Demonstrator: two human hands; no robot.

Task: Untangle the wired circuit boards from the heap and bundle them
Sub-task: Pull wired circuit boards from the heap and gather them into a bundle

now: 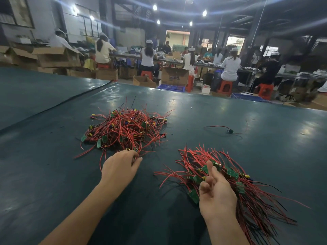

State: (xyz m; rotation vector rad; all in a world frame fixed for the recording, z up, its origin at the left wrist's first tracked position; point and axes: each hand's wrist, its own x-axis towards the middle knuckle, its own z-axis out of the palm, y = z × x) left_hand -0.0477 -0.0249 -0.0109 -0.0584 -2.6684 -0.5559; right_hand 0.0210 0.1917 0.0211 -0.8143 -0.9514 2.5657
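On the green table [53,174], the heap [125,129] lies just ahead of the left hand [118,167], which pinches a red wire [138,151] at its near edge. The right hand [215,191] is farther off, loosely curled and empty, over the sorted bundle [198,161].

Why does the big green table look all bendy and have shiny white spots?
Head view: the wide-angle lens curves the dark green table mat; ceiling lamps glare off its glossy surface; the tangled heap of red-wired circuit boards looks sharp; the far workers look soft.
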